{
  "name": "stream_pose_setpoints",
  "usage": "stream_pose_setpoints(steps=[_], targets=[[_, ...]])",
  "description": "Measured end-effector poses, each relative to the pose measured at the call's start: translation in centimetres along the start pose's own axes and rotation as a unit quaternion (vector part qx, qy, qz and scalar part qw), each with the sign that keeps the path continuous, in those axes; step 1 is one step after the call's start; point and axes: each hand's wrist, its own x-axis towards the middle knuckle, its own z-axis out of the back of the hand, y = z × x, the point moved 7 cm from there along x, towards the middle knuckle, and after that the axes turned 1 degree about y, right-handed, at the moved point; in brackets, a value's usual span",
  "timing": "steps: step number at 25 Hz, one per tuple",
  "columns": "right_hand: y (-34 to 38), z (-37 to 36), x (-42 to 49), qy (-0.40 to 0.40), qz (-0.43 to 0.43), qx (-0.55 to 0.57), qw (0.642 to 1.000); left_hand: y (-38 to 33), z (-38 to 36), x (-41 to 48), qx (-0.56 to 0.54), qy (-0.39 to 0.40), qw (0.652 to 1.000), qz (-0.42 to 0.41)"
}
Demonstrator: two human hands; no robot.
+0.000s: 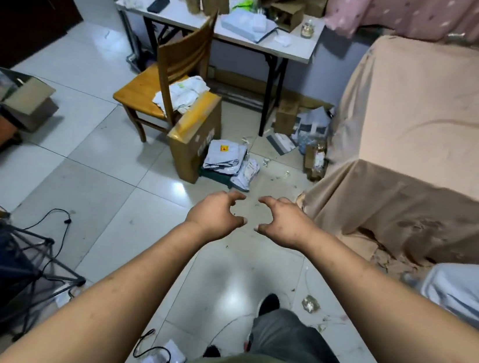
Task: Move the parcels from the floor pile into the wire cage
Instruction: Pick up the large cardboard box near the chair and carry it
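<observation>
Both arms stretched forward over the tiled floor (108,194), bare. Left hand (215,213) and right hand (283,222) side by side, near each other but apart, palms down, fingers (238,195) curled in a loose claw, spread open and empty, holding nothing. Just beyond the fingertips, on the floor, the pile of parcels (228,161): several grey plastic mailer bags stacked flat, the top one with a small orange-yellow sticker, a white crumpled one at the pile's right side. Touching the pile's left side, a tall cardboard box (195,139) taped in yellow, tilted, leaning against a wooden chair (166,80). More white mailer bags (186,92) heaped on the chair seat. Behind the chair, a white tabletop (295,51) crowded with boxes, jars and a dark phone. More torn packaging and a small brown box (286,114) on the floor under the tabletop's right end. At right, a bed (421,129) under a beige cover reaching the floor. At lower left, a black wire frame (39,261), only partly in view, well apart from the pile; impossible to tell whether the cage.
</observation>
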Motion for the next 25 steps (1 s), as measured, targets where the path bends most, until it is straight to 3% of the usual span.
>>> stream_pose_setpoints(steps=[10, 16, 25], targets=[[3.1, 7.8, 17.2, 0.053, 0.09, -0.058, 0.993, 4.7, 7.5, 10.9, -0.023, -0.12, 0.986, 0.118], [7.5, 8.9, 30.6, 0.083, 0.11, -0.089, 0.987, 12.4, 11.5, 21.1, -0.021, -0.176, 0.964, 0.197], [12.0, 9.0, 58.2, 0.079, 0.082, -0.046, 0.992, 27.1, 13.4, 47.0, -0.001, -0.088, 0.96, 0.267]])
